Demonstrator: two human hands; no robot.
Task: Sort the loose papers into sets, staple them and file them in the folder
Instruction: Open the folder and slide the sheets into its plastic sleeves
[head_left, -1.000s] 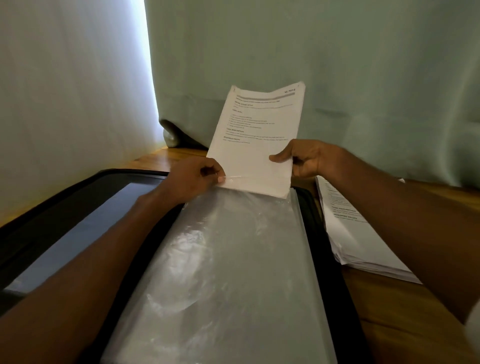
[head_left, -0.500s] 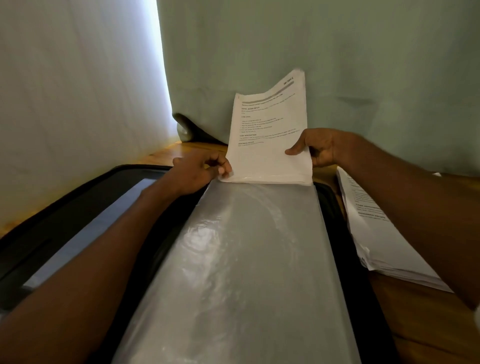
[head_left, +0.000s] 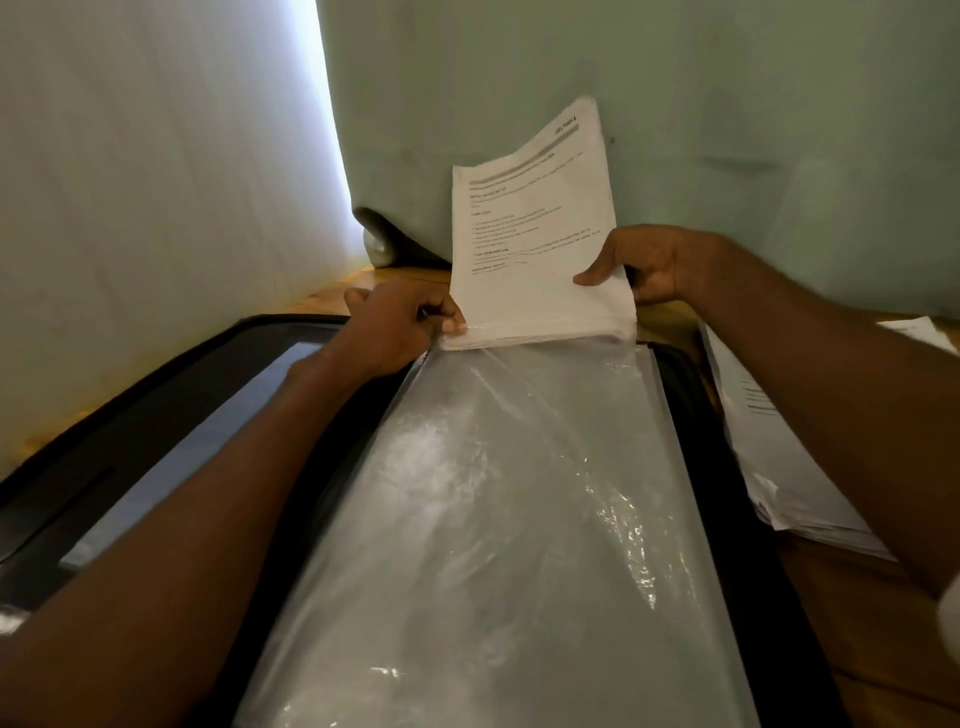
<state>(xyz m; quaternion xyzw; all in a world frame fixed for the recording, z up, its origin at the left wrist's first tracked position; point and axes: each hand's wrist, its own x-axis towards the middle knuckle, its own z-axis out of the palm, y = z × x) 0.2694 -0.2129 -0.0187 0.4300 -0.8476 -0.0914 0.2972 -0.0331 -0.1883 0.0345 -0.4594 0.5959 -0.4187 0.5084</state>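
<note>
An open black folder (head_left: 156, 431) lies on the wooden table, its clear plastic sleeves (head_left: 519, 519) spread towards me. A printed paper set (head_left: 524, 249) stands tilted at the sleeve's far opening, its lower edge just inside the plastic. My left hand (head_left: 400, 325) pinches the sleeve's top edge at the set's lower left corner. My right hand (head_left: 644, 265) grips the set's right edge, thumb on the front. A stack of loose papers (head_left: 779, 457) lies to the right of the folder, partly hidden by my right forearm.
A pale green curtain (head_left: 727, 130) hangs close behind the table, with a white curtain (head_left: 156, 182) on the left. A dark rounded object (head_left: 382, 244) shows under the curtain's hem. Bare wood (head_left: 857, 623) shows at the right front.
The paper set has turned more upright and its lower edge has gone a little into the sleeve's opening. Both hands keep their hold.
</note>
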